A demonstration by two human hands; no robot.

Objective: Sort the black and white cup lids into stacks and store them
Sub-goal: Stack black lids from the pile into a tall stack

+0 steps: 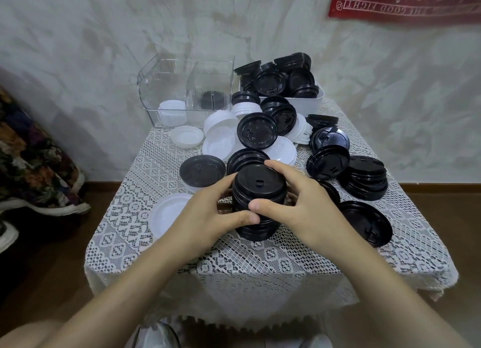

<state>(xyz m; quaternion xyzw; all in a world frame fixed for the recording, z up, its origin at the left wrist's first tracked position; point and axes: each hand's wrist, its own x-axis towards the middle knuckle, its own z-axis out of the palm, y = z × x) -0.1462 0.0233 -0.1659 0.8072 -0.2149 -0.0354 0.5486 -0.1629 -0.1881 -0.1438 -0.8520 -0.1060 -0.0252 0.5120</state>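
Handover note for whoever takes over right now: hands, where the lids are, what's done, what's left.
Hands: left hand and right hand both grip the tall black lid stack at the front centre of the lace-covered table.
Done: a short white stack and some black lids sit in separate compartments of the clear bin.
Left: store this stack, then sort the loose lids behind it and the heaped lids in the white tub.

1. We take this for a home: a lace cloth (234,282) drapes the small counter (145,170).
2. Behind the counter we see a mottled plaster wall (104,35), a red printed cloth (406,1) hanging on it.
3. Left of the counter we see floral fabric (31,160) above a wooden floor (52,269).
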